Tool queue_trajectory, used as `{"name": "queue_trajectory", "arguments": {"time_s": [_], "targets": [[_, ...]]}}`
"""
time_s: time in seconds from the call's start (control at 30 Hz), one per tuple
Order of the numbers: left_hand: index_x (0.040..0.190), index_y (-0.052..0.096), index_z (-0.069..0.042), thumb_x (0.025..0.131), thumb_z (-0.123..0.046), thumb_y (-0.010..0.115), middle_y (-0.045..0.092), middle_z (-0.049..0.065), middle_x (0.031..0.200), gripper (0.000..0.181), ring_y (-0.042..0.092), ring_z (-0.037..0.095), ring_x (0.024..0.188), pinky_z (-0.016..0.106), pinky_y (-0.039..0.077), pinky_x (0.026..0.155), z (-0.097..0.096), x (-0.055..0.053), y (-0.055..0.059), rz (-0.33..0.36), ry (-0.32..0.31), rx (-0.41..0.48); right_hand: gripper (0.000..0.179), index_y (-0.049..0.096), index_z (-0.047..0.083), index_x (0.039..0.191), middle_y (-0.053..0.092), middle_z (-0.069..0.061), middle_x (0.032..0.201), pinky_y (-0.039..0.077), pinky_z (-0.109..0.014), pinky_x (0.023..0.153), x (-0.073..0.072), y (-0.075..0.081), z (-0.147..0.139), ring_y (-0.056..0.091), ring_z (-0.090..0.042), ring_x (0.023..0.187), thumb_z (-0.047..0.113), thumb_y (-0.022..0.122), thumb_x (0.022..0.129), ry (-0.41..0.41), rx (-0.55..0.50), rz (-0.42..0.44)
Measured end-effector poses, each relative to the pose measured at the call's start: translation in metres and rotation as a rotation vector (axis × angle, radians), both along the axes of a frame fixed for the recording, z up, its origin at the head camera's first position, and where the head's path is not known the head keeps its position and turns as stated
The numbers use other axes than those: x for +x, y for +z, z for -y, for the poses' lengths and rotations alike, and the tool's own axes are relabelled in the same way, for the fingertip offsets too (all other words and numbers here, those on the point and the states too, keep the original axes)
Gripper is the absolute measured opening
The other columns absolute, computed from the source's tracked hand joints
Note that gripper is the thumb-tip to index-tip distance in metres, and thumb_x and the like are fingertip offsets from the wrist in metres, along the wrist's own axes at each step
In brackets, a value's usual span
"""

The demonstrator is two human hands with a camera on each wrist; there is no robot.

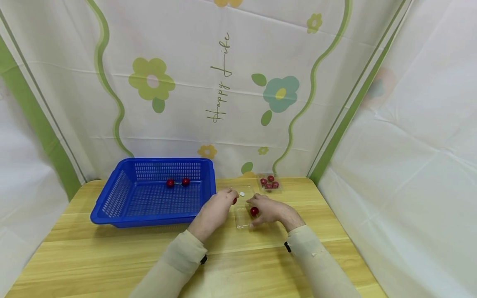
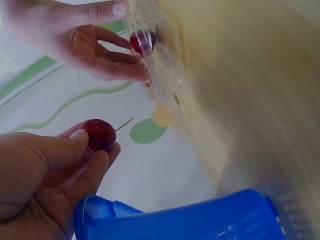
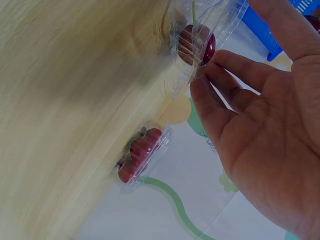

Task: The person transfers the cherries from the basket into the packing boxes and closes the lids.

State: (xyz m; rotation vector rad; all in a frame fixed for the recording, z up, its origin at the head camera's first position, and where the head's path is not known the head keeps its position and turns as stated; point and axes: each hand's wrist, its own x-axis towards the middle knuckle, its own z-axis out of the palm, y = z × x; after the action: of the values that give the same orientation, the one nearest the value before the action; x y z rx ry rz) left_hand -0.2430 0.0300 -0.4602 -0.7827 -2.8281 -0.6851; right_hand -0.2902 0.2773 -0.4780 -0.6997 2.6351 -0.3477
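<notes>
Between the thumb and fingertips of my left hand (image 1: 218,207) I pinch a red cherry (image 2: 101,135), its thin green stem pointing away. This hand is just right of the blue basket (image 1: 152,222). My right hand (image 1: 270,209) holds a clear plastic clamshell box (image 1: 242,219) on the table, thumb along the near side and fingers along the far side. One cherry (image 1: 254,211) with a green stem lies inside the box, partly behind the plastic in the right wrist view. The box's lid (image 1: 247,191) lies folded back, with a small white round spot on it.
Two cherries joined by their stems (image 1: 178,182) lie in the blue basket. At the back right stands another clear box (image 1: 270,182), holding several cherries. The wooden table (image 1: 238,265) ends at a patterned white curtain (image 1: 179,124).
</notes>
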Motion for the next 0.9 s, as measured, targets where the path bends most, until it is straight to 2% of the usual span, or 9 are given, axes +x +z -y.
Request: {"name": "queue_trajectory", "arguments": {"time_s": [0.13, 0.37, 0.43, 0.5, 0.6, 0.67, 0.73, 0.83, 0.9], "targets": [[0.137, 0.077, -0.001, 0.106, 0.021, 0.069, 0.08, 0.017, 0.129, 0.039, 0.085, 0.033, 0.108, 0.043, 0.074, 0.093, -0.005, -0.001, -0.004, -0.007, 0.003, -0.024, 0.095, 0.056, -0.002, 0.17, 0.056, -0.025, 0.172, 0.052, -0.061, 0.135, 0.0, 0.0, 0.0, 0.056, -0.045, 0.162, 0.037, 0.101, 0.096, -0.003, 0.001, 0.001], [0.137, 0.075, 0.001, 0.104, 0.023, 0.07, 0.079, 0.021, 0.132, 0.04, 0.084, 0.036, 0.111, 0.046, 0.075, 0.096, -0.011, -0.004, -0.01, 0.013, -0.014, 0.01, 0.094, 0.056, 0.0, 0.171, 0.056, -0.023, 0.171, 0.051, -0.061, 0.136, 0.002, 0.002, -0.001, 0.055, -0.045, 0.163, 0.038, 0.1, 0.097, -0.002, 0.006, 0.0], [0.136, 0.075, 0.0, 0.104, 0.022, 0.071, 0.079, 0.02, 0.132, 0.04, 0.084, 0.034, 0.109, 0.047, 0.075, 0.092, -0.014, -0.01, -0.02, 0.001, -0.019, 0.001, 0.095, 0.055, -0.001, 0.171, 0.057, -0.023, 0.17, 0.051, -0.061, 0.136, 0.002, 0.002, 0.0, 0.056, -0.045, 0.162, 0.038, 0.1, 0.097, 0.001, 0.006, 0.001], [0.136, 0.074, -0.002, 0.103, 0.02, 0.073, 0.079, 0.019, 0.129, 0.04, 0.083, 0.03, 0.105, 0.044, 0.075, 0.087, -0.016, -0.021, -0.039, -0.028, -0.023, -0.015, 0.095, 0.055, -0.001, 0.171, 0.057, -0.022, 0.17, 0.051, -0.061, 0.136, 0.001, 0.002, 0.0, 0.056, -0.045, 0.162, 0.039, 0.1, 0.097, 0.004, 0.004, 0.001], [0.138, 0.074, -0.003, 0.104, 0.017, 0.074, 0.079, 0.018, 0.128, 0.04, 0.082, 0.028, 0.101, 0.043, 0.074, 0.083, -0.019, -0.027, -0.052, -0.051, -0.027, -0.038, 0.096, 0.055, -0.001, 0.172, 0.057, -0.022, 0.17, 0.051, -0.062, 0.136, 0.0, 0.002, 0.0, 0.055, -0.045, 0.163, 0.039, 0.1, 0.097, 0.003, 0.0, 0.005], [0.14, 0.073, -0.002, 0.104, 0.015, 0.075, 0.079, 0.019, 0.128, 0.04, 0.083, 0.029, 0.101, 0.042, 0.075, 0.084, -0.021, -0.023, -0.049, -0.041, -0.034, -0.039, 0.096, 0.055, -0.001, 0.172, 0.056, -0.023, 0.171, 0.05, -0.062, 0.136, 0.0, 0.002, -0.001, 0.054, -0.045, 0.164, 0.039, 0.1, 0.097, 0.002, -0.004, 0.006], [0.141, 0.073, 0.001, 0.105, 0.014, 0.074, 0.079, 0.021, 0.129, 0.038, 0.084, 0.032, 0.103, 0.043, 0.075, 0.087, -0.022, -0.013, -0.035, -0.023, -0.036, -0.05, 0.096, 0.055, 0.0, 0.171, 0.056, -0.023, 0.172, 0.05, -0.062, 0.137, 0.0, 0.001, -0.001, 0.054, -0.045, 0.164, 0.038, 0.1, 0.097, -0.002, -0.006, 0.009], [0.137, 0.075, 0.002, 0.104, 0.013, 0.077, 0.08, 0.02, 0.125, 0.034, 0.084, 0.031, 0.101, 0.041, 0.075, 0.087, -0.024, -0.005, -0.026, -0.021, -0.039, -0.079, 0.096, 0.056, 0.0, 0.171, 0.056, -0.023, 0.172, 0.051, -0.06, 0.136, 0.0, 0.0, -0.001, 0.055, -0.045, 0.163, 0.038, 0.101, 0.096, -0.006, -0.01, 0.008], [0.133, 0.076, 0.001, 0.105, 0.012, 0.077, 0.08, 0.018, 0.121, 0.03, 0.083, 0.028, 0.099, 0.039, 0.074, 0.087, -0.026, -0.002, -0.026, -0.025, -0.039, -0.102, 0.095, 0.056, -0.001, 0.171, 0.057, -0.023, 0.171, 0.052, -0.059, 0.135, -0.001, -0.001, -0.001, 0.056, -0.044, 0.161, 0.037, 0.101, 0.096, -0.011, -0.013, 0.007]]}}
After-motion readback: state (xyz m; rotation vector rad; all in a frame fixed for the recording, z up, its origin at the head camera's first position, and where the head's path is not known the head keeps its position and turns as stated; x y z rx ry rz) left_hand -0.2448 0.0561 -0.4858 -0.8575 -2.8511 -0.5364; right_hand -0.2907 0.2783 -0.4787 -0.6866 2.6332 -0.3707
